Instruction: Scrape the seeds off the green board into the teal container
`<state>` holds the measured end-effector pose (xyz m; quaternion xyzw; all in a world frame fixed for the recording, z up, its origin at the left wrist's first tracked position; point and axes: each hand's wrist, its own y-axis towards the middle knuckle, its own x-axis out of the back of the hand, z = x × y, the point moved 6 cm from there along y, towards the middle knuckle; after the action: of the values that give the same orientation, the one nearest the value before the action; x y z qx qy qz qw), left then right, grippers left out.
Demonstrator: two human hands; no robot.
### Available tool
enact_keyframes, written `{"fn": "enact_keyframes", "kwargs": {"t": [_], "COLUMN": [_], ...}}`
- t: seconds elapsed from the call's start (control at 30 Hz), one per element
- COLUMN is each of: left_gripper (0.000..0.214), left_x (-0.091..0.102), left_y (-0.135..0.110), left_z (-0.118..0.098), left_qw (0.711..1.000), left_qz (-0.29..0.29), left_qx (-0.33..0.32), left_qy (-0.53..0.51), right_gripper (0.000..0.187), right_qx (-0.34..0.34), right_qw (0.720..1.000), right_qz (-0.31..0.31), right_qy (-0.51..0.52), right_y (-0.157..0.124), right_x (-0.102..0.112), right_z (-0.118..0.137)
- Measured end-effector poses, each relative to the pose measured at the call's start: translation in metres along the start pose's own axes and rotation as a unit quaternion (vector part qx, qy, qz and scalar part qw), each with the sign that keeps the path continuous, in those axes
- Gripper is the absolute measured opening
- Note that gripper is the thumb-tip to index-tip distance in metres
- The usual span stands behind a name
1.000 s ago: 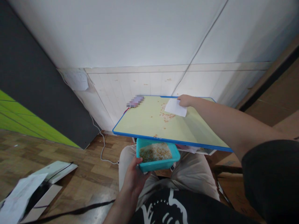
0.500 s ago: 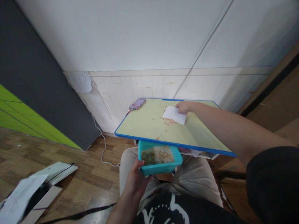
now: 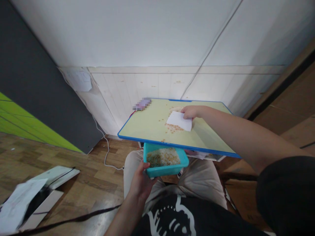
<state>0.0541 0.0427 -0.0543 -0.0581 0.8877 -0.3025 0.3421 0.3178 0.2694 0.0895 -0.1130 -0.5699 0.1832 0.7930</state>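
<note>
My left hand (image 3: 144, 180) grips the left end of a turquoise plastic tub (image 3: 169, 170), its thumb over the rim. Mixed grains (image 3: 163, 157), white, yellow and greenish, lie in the tub, which sits just under the near edge of a yellow tabletop (image 3: 140, 127) with a blue rim. In my right hand (image 3: 192, 112) is a piece of white paper (image 3: 180, 120), tilted on the tabletop. Small orange-brown grains (image 3: 174, 128) gather along the paper's near edge, and more lie scattered behind it. A few sit close to the table's front edge, above the tub.
A blurred purple item (image 3: 142, 104) lies at the table's back left corner. The white wall (image 3: 147, 83) stands right behind the table. A white cable (image 3: 107, 154) runs down to the floor. Papers and a white box (image 3: 46, 193) are on the floor at left, cardboard (image 3: 292, 114) at right.
My right hand has drawn the paper slightly toward me and left, pushing the small grains nearer the table's front edge. The left hand still holds the tub; the camera view has shifted a little.
</note>
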Motion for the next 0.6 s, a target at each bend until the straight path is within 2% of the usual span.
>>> {"fn": "enact_keyframes", "kwargs": {"t": [0.2, 0.6], "left_gripper": [0.049, 0.041], "left_x": [-0.004, -0.015], "left_y": [-0.002, -0.009], "left_z": [-0.001, -0.002], "left_qw": [0.999, 0.999], "left_qz": [-0.031, -0.042], "left_qx": [-0.002, 0.002], "left_qy": [0.01, 0.001], "right_gripper": [0.051, 0.038], "right_qx": [0.019, 0.033], "right_qw": [1.0, 0.999], "right_qz": [0.006, 0.022], "right_qy": [-0.017, -0.027], "right_y": [-0.006, -0.023], "right_x": [-0.008, -0.022], "right_z": [0.008, 0.022]}}
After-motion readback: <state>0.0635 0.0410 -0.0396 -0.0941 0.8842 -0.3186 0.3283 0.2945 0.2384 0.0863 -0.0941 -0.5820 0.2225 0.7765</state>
